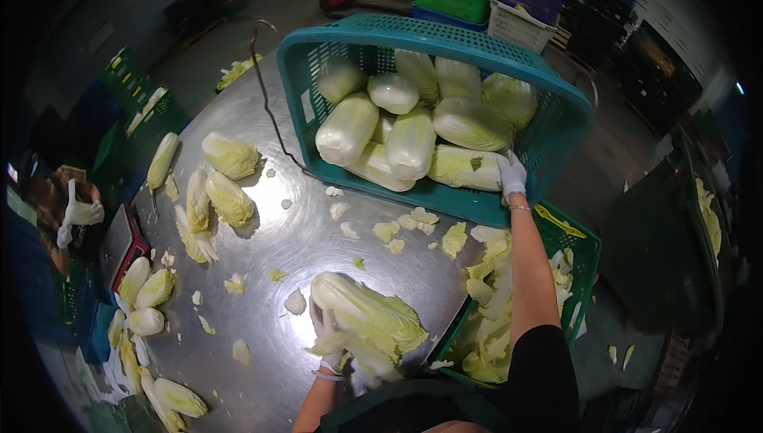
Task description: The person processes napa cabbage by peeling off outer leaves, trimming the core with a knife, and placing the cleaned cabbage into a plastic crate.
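A napa cabbage (369,314) with loosened outer leaves lies on the steel table right before me. My left hand (326,334), in a white glove, grips its lower left side, partly covered by a drooping leaf. Beyond it a teal plastic basket (411,203) lies tipped toward me, with several whole napa cabbages (411,144) inside. My gloved right hand (511,176) reaches into its right end, against the end of a lying cabbage (464,167). A thin greyish thing sticks up beside those fingers, too small to name; the grasp is not clear.
A green crate (587,290) of trimmed leaves (492,319) and a yellow peeler-like tool (559,221) stands under my right arm. Cabbages (229,197) and scraps lie across the table (262,290). Near a scale (122,242), another person's gloved hands (80,212) show at far left.
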Demonstrator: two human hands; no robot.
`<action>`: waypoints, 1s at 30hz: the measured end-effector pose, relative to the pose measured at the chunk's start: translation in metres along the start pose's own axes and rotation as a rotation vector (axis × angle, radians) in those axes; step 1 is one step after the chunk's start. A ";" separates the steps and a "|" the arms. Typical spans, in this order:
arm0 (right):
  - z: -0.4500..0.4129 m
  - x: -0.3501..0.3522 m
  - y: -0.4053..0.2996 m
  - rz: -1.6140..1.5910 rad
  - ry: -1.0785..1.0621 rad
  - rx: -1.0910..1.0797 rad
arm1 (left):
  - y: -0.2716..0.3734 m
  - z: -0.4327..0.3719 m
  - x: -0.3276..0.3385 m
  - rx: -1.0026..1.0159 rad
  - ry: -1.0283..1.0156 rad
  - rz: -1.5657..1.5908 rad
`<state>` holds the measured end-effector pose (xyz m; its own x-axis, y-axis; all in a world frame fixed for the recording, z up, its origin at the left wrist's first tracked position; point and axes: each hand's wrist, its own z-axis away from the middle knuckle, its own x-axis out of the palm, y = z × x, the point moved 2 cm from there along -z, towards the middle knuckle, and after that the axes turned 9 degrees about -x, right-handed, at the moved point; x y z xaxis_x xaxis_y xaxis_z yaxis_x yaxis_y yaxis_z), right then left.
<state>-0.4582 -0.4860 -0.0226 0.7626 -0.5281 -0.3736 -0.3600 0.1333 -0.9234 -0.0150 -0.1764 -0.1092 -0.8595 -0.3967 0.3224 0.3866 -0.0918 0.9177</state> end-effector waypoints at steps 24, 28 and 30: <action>0.181 -0.053 0.022 0.205 -0.104 -0.553 | 0.024 0.015 0.026 -0.737 -0.175 0.429; 0.252 -0.065 0.008 0.086 -0.346 -0.425 | 0.074 0.036 0.043 -0.349 -0.250 0.392; 0.269 -0.059 0.030 -0.084 -0.372 -0.405 | 0.091 0.047 0.041 -0.258 -0.297 0.356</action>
<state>-0.3688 -0.2251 -0.0524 0.9096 -0.1813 -0.3738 -0.4114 -0.2687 -0.8709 -0.0306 -0.1585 -0.0012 -0.7034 -0.1719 0.6897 0.7092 -0.2355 0.6645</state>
